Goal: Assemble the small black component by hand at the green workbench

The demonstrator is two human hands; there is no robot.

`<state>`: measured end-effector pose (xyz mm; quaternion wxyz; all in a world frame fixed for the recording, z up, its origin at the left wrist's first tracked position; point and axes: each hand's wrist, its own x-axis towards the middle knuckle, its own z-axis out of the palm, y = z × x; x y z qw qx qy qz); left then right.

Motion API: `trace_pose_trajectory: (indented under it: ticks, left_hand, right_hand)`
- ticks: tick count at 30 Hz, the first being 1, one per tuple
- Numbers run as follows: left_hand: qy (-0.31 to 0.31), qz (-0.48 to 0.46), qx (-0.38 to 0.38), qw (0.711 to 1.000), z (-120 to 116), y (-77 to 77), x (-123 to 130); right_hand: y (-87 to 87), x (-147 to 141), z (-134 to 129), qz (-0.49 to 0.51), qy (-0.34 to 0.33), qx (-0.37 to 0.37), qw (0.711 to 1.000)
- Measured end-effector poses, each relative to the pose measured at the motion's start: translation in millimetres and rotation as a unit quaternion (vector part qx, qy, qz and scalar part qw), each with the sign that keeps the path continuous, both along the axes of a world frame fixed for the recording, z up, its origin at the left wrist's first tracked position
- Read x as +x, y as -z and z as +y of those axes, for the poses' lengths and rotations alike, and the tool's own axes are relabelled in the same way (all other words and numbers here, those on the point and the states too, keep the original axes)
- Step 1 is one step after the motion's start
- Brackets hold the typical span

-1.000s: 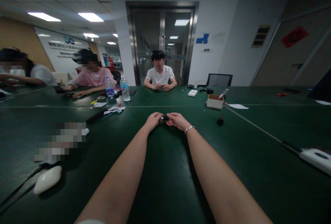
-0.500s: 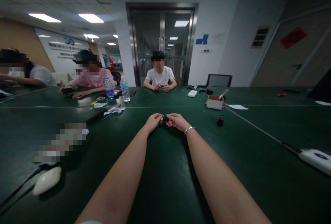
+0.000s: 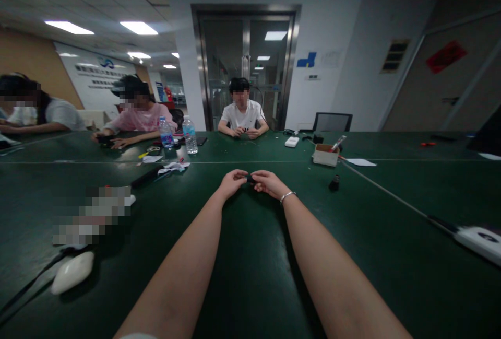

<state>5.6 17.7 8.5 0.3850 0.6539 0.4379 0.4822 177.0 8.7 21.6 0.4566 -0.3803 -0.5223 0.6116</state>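
Both my hands meet over the green table (image 3: 250, 255), around a small black object (image 3: 250, 178) whose kind I cannot make out. My left hand (image 3: 232, 183) pinches its left end between thumb and fingers. From the other side my right hand (image 3: 267, 181) grips it, with the lower fingers curled in and a silver bracelet at the wrist. Fingers hide most of the object. Off to the right of my hands stands another small black piece (image 3: 334, 182), apart from them.
A small box (image 3: 325, 155) with a pen-like item sits ahead right. Two water bottles (image 3: 190, 136) stand ahead left. A white pouch-shaped item (image 3: 73, 272) lies near left, and a white device (image 3: 479, 242) with a cable at right. Co-workers sit across the table, including one person (image 3: 242, 114) opposite.
My fingers have shifted slightly around the small black object, and less of its shiny left end shows now. Both hands stay in nearly the same place.
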Motion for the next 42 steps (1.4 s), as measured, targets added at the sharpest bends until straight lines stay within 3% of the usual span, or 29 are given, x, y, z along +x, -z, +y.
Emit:
trace_pose_trajectory:
  ticks: [4,10,15,21,26,31,36,42]
  left_hand:
    - [-0.007,0.001,0.008,1.0,0.5,0.6,-0.4]
    - [-0.012,0.007,0.004,1.0,2.7,2.0,-0.9]
    - [-0.012,0.001,0.0,1.0,1.3,1.0,-0.5]
    - [-0.014,-0.009,0.0,1.0,1.2,0.4,-0.1]
    - [-0.023,-0.011,0.003,1.0,0.9,0.3,0.0]
    - [-0.023,-0.009,0.001,1.0,0.7,-0.4,1.0]
    - [-0.033,-0.012,0.001,0.999,1.1,1.6,-2.9]
    - [-0.05,-0.019,0.003,0.999,-4.3,-1.4,-3.8]
  right_hand:
    - [0.6,1.3,1.4,0.023,-0.013,0.022,0.999]
    - [2.5,-2.8,7.1,-0.079,-0.001,0.011,0.997]
    - [1.6,1.0,4.6,-0.004,-0.013,0.023,1.0]
    - [1.4,-0.6,4.4,-0.048,-0.019,0.001,0.999]
    - [0.3,1.2,2.0,0.012,-0.017,0.009,1.0]
    - [-1.6,-1.5,1.7,-0.027,0.0,-0.018,0.999]
    - [-2.5,0.6,-1.2,-0.009,-0.018,0.023,1.0]
    - [-1.0,-3.7,-0.9,-0.035,0.006,0.0,0.999]
